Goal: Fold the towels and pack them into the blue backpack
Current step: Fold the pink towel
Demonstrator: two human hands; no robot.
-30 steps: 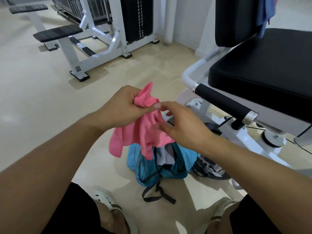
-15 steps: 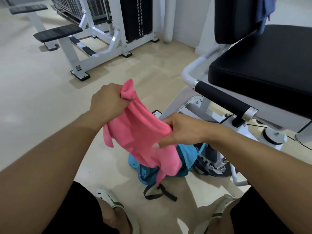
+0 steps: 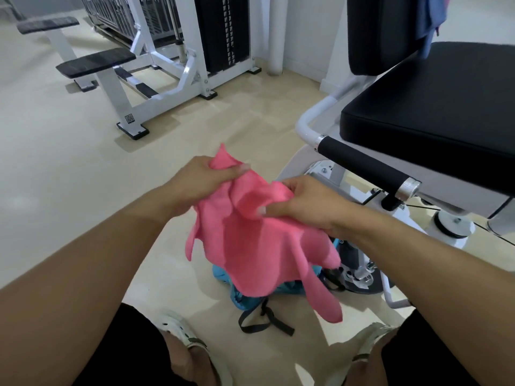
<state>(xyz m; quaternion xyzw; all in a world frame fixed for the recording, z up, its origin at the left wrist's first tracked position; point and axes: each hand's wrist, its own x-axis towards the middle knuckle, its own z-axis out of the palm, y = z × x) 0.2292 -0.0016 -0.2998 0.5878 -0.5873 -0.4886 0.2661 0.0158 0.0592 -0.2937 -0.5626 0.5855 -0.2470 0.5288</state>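
A pink towel [image 3: 250, 246] hangs crumpled in the air in front of me. My left hand [image 3: 200, 179] grips its upper left corner, thumb on top. My right hand [image 3: 306, 203] pinches the upper edge a little to the right, thumb pressed on the cloth. Below the towel, the blue backpack [image 3: 242, 298] stands on the floor between my feet, mostly hidden by the hanging cloth; a black strap [image 3: 264, 321] trails from it toward me.
A gym machine with a black padded seat [image 3: 434, 112] and a black handle [image 3: 362, 168] stands close on the right, its white base [image 3: 359, 274] beside the backpack. A white weight machine with a bench [image 3: 94, 62] is at the back left. Blue cloth [image 3: 432, 20] hangs on the backrest.
My hands have moved apart along the towel's top edge, spreading the cloth. The towel now hangs lower and wider, covering most of the backpack's opening.
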